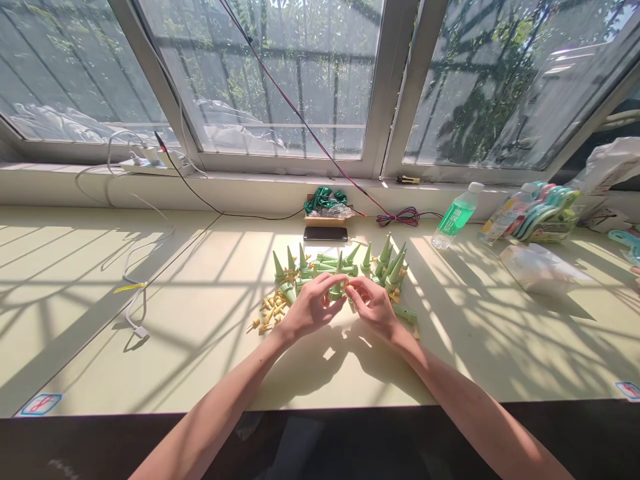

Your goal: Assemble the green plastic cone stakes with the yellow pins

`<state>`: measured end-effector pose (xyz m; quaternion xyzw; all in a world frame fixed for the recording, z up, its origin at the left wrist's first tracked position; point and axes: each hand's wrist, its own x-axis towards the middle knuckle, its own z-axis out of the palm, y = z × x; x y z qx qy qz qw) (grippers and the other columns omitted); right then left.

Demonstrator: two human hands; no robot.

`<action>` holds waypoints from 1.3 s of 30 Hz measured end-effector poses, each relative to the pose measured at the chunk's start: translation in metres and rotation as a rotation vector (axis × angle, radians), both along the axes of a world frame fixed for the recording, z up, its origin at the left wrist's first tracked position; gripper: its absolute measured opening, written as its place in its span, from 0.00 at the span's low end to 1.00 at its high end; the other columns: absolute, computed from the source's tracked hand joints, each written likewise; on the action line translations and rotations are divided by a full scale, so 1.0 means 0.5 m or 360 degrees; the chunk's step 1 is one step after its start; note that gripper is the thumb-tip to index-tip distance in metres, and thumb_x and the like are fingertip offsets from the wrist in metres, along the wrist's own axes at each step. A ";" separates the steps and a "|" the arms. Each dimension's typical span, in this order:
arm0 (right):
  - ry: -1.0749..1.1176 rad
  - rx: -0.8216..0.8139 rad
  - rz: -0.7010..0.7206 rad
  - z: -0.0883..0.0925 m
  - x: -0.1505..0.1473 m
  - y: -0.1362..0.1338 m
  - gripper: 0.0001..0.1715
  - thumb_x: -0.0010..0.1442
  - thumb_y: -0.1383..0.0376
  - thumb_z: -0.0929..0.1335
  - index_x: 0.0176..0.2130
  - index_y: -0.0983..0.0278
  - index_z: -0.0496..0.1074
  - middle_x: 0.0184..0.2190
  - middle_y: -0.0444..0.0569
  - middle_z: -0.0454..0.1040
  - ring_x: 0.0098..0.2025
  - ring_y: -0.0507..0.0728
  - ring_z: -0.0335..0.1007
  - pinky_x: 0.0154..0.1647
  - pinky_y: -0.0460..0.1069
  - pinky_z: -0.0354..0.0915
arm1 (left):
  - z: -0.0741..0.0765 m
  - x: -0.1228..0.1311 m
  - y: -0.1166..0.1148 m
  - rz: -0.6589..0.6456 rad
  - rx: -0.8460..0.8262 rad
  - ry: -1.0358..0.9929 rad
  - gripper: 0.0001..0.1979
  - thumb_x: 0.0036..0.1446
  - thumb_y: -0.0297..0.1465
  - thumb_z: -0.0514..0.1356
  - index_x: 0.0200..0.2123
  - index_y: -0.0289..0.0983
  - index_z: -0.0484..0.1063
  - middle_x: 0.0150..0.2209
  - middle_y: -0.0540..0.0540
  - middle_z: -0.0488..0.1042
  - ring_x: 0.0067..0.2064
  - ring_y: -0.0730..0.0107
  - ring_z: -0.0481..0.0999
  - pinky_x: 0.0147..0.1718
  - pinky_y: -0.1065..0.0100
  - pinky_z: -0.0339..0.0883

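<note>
At the middle of the table point(190, 363), the left hand point(314, 301) and the right hand point(374, 305) are held almost touching, it seems so that a small part can be managed by both. The left thumb and forefinger are curved apart, and a green cone point(338, 289) is seen in their gap with its tip up; whether it is clamped or only stands behind, cannot be told. The right fingertips are drawn close together, but what is pinched there, if anything, is hidden. At the right, more green cones point(395, 270) are set with tips up, perhaps because the wide end is steadier. The yellow pieces point(274, 309) are heaped at the left, probably for easy reach. The phone point(325, 234) and the green bottle point(455, 219) are placed farther away, where the hands are not hindered
</note>
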<state>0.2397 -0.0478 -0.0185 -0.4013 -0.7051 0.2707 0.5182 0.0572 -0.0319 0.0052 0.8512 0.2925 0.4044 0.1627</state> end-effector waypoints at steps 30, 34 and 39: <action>0.0026 -0.0038 0.0040 -0.006 0.001 0.005 0.16 0.68 0.55 0.64 0.38 0.64 0.73 0.29 0.48 0.74 0.26 0.52 0.67 0.26 0.47 0.64 | 0.000 0.001 -0.003 0.0013 -0.0033 0.0006 0.19 0.58 0.25 0.62 0.54 0.39 0.71 0.40 0.46 0.73 0.26 0.79 0.66 0.29 0.71 0.68; 0.0036 -0.0055 0.0034 -0.005 0.001 0.005 0.17 0.68 0.55 0.64 0.33 0.64 0.71 0.22 0.43 0.68 0.22 0.51 0.62 0.24 0.46 0.61 | -0.001 0.002 -0.004 0.0014 -0.0050 0.0007 0.20 0.58 0.24 0.62 0.54 0.38 0.71 0.42 0.45 0.74 0.26 0.79 0.67 0.28 0.72 0.68; 0.0005 -0.0055 0.0018 -0.005 0.003 0.006 0.22 0.69 0.54 0.63 0.28 0.63 0.69 0.20 0.42 0.66 0.21 0.50 0.61 0.24 0.46 0.59 | 0.000 0.002 -0.005 0.0004 -0.0053 0.0024 0.20 0.58 0.24 0.62 0.54 0.38 0.71 0.42 0.44 0.74 0.26 0.79 0.67 0.28 0.72 0.69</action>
